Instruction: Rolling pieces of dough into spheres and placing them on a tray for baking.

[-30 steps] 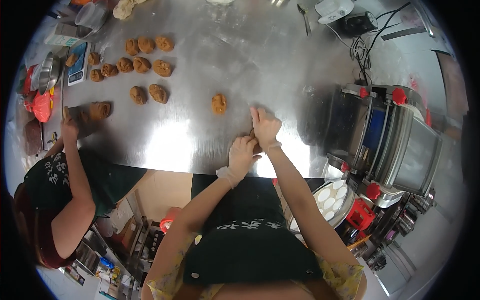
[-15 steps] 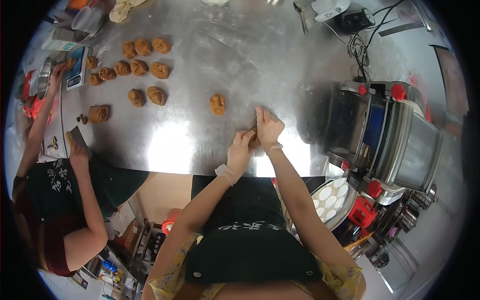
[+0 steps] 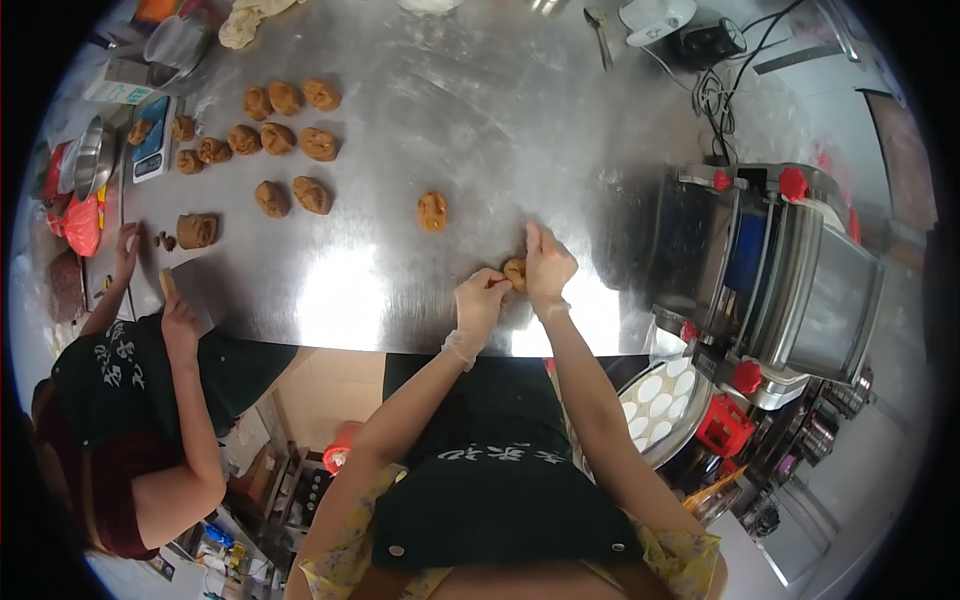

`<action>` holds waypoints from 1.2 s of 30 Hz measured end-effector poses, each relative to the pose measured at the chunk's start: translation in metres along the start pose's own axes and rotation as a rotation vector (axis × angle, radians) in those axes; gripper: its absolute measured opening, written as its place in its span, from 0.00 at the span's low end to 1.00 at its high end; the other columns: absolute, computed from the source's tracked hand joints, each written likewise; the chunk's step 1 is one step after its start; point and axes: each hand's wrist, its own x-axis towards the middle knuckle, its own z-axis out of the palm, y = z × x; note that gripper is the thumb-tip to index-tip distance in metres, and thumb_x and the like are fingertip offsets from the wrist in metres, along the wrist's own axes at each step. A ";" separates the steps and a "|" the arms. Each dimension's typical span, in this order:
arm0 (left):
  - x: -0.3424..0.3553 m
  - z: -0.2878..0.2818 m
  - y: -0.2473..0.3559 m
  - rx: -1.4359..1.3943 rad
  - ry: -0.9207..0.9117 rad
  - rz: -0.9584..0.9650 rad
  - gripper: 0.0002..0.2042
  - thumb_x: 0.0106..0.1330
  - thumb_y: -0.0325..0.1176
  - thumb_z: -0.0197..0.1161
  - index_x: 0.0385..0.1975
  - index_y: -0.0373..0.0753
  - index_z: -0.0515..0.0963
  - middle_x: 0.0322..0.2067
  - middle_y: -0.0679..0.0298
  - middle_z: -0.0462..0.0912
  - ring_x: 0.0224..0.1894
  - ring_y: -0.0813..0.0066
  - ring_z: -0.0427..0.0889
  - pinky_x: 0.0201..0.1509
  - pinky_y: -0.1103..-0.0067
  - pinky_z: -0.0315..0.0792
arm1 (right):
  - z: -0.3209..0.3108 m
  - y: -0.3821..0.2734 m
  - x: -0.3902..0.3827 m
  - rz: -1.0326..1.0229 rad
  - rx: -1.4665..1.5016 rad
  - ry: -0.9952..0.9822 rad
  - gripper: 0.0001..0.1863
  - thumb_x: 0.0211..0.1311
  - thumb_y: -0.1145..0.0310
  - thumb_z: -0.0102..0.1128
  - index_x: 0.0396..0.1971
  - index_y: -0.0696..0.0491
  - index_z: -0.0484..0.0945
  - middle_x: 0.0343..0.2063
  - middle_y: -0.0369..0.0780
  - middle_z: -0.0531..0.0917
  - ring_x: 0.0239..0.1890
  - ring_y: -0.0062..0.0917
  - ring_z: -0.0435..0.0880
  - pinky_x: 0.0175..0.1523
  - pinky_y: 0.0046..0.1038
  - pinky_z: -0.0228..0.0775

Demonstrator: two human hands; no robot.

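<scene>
Both my hands are in clear gloves at the near side of the steel table (image 3: 440, 120). A small brown dough piece (image 3: 516, 274) lies between them, partly hidden by fingers. My right hand (image 3: 549, 268) is curled around its right side, with the index finger pointing away from me. At its left edge, my left hand (image 3: 483, 303) is closed in a pinch, fingertips touching the dough. Another brown dough lump (image 3: 432, 211), with pale bits in it, sits apart, farther off and to the left.
Several dough lumps (image 3: 277, 138) stand in rows at the left. Beyond them is a scale (image 3: 151, 140) bearing one lump. A co-worker's hand (image 3: 180, 322) holds a scraper (image 3: 190, 287) by a larger dough block (image 3: 197, 231). At the right stands a metal machine (image 3: 790, 270) with red knobs.
My left hand has drawn slightly left and my right hand slightly right, showing more of the dough. The co-worker's other hand has left the scale and come down toward the table's near edge.
</scene>
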 end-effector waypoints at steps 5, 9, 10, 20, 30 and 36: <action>-0.009 0.008 -0.026 0.453 0.120 0.599 0.06 0.55 0.26 0.70 0.30 0.36 0.80 0.26 0.62 0.80 0.27 0.70 0.81 0.33 0.76 0.75 | -0.009 -0.011 -0.024 0.089 0.051 0.081 0.17 0.67 0.59 0.60 0.20 0.51 0.77 0.14 0.39 0.78 0.16 0.36 0.78 0.22 0.34 0.69; -0.013 0.013 -0.012 0.280 0.228 0.511 0.09 0.53 0.27 0.72 0.31 0.36 0.79 0.29 0.61 0.81 0.27 0.66 0.82 0.33 0.75 0.76 | -0.004 -0.005 -0.012 -0.009 0.027 0.241 0.14 0.65 0.61 0.62 0.20 0.50 0.77 0.17 0.39 0.79 0.18 0.34 0.79 0.21 0.34 0.69; -0.012 0.016 -0.010 0.344 0.228 0.543 0.08 0.53 0.26 0.70 0.31 0.37 0.79 0.30 0.61 0.81 0.29 0.65 0.81 0.34 0.74 0.76 | -0.006 -0.004 -0.012 -0.011 0.030 0.244 0.14 0.65 0.61 0.62 0.20 0.50 0.77 0.17 0.39 0.79 0.18 0.34 0.79 0.21 0.34 0.69; -0.012 0.009 -0.033 0.794 0.038 1.015 0.06 0.56 0.27 0.62 0.33 0.38 0.79 0.40 0.61 0.77 0.44 0.61 0.78 0.37 0.68 0.77 | -0.016 0.006 -0.026 -0.025 0.077 0.100 0.10 0.64 0.62 0.63 0.26 0.51 0.78 0.26 0.41 0.82 0.27 0.35 0.82 0.29 0.35 0.73; -0.005 0.015 -0.010 0.840 -0.122 0.931 0.08 0.60 0.26 0.59 0.38 0.35 0.78 0.42 0.56 0.76 0.47 0.55 0.75 0.47 0.66 0.75 | -0.035 0.001 -0.022 0.184 0.199 -0.037 0.07 0.65 0.65 0.60 0.31 0.52 0.80 0.29 0.41 0.84 0.31 0.39 0.82 0.35 0.38 0.74; -0.009 0.003 -0.018 0.897 -0.132 1.267 0.06 0.57 0.24 0.57 0.33 0.34 0.79 0.41 0.57 0.77 0.46 0.56 0.75 0.48 0.67 0.75 | -0.023 0.011 -0.025 0.022 0.045 0.067 0.06 0.63 0.67 0.62 0.36 0.53 0.79 0.33 0.42 0.82 0.35 0.37 0.82 0.38 0.38 0.75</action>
